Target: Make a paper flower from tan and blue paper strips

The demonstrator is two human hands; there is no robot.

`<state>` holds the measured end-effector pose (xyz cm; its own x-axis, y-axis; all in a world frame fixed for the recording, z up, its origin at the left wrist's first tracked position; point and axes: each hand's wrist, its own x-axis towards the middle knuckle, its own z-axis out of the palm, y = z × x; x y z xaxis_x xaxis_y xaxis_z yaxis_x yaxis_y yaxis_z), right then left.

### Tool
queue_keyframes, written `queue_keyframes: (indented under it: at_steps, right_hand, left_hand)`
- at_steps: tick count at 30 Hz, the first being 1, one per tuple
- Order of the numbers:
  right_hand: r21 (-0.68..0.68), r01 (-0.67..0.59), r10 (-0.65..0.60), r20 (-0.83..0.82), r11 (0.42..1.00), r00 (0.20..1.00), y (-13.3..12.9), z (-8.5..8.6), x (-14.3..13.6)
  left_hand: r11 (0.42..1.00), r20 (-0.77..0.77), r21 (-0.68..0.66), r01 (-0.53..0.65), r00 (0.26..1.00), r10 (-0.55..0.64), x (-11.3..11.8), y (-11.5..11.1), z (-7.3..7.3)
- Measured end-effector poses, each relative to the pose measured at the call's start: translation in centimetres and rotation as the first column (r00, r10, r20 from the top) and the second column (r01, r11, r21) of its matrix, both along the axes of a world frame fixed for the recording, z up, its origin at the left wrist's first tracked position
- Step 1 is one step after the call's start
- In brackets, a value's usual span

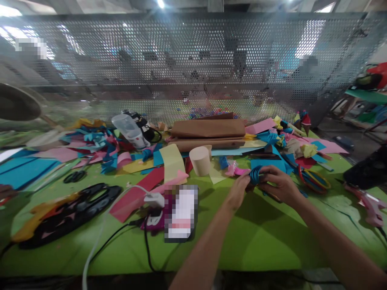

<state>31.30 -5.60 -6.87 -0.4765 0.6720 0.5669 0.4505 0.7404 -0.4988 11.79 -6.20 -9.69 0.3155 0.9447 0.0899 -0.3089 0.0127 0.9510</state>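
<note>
My left hand [238, 191] is closed on a small dark blue roll [255, 175] with several curved ridges, like a coiled or pleated strip of paper. My right hand [279, 184] has its fingers bent round the other side of the roll, and its fingertips partly hide the lower part. Both hands are just above the green table. Behind them lie blue paper sheets [273, 164] and a bright pink scrap [242, 171]. Left of my left hand stands a pale cream paper cylinder [200, 161]. Scissors [314, 179] with yellow and red handles lie right of my right hand.
A phone [182, 213] lies by a purple power strip [155, 221] with cables. A pink glue gun [370, 207] is at the right, black scissors [75, 176] at the left. Brown folded sheets [208, 129] and coloured scraps lie before a perforated metal screen [193, 60].
</note>
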Motion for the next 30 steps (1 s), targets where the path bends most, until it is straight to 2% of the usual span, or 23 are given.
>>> queue_keyframes:
  at_steps: [12,19,27,30]
  right_hand:
    - [-0.032,0.003,-0.002,0.017,0.999,1.0,0.0,0.34,0.09]
    - [0.014,0.023,-0.024,0.064,1.0,0.998,0.34,0.0,0.34]
    - [-0.004,0.026,-0.026,0.051,1.0,0.998,0.15,0.32,0.22]
    - [-0.028,0.034,-0.033,0.039,0.999,0.999,-0.13,0.64,-0.01]
  left_hand:
    - [0.995,0.01,-0.091,-0.034,0.999,0.035,0.02,-0.01,-0.02]
    - [0.99,0.058,-0.12,-0.073,0.995,0.08,0.15,0.17,-0.51]
    - [0.989,0.088,-0.148,-0.019,0.996,0.032,0.34,0.49,-0.94]
    - [0.994,0.087,-0.108,0.005,0.996,0.004,0.39,0.42,-0.84]
